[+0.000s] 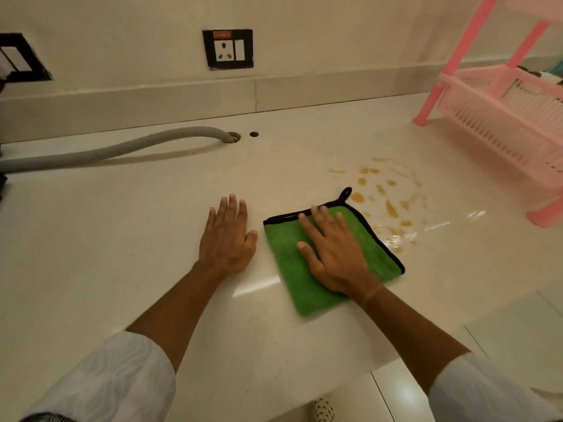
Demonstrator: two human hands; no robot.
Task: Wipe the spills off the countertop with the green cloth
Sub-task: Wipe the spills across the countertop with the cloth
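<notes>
A green cloth point(286, 263) with black trim and a hanging loop lies flat on the cream countertop point(122, 239). My right hand point(332, 251) rests palm down on top of it, fingers spread. My left hand point(227, 239) lies flat on the bare counter just left of the cloth, holding nothing. Orange-yellow spills point(384, 199) with wet streaks are scattered on the counter right of and beyond the cloth, the nearest drops close to its right edge.
A pink plastic rack point(502, 117) stands at the right, its legs bordering the spills. A grey corrugated hose point(122, 147) runs from the left into a counter hole point(234, 137). Wall sockets point(228, 49) sit behind. The counter's front edge is near my forearms.
</notes>
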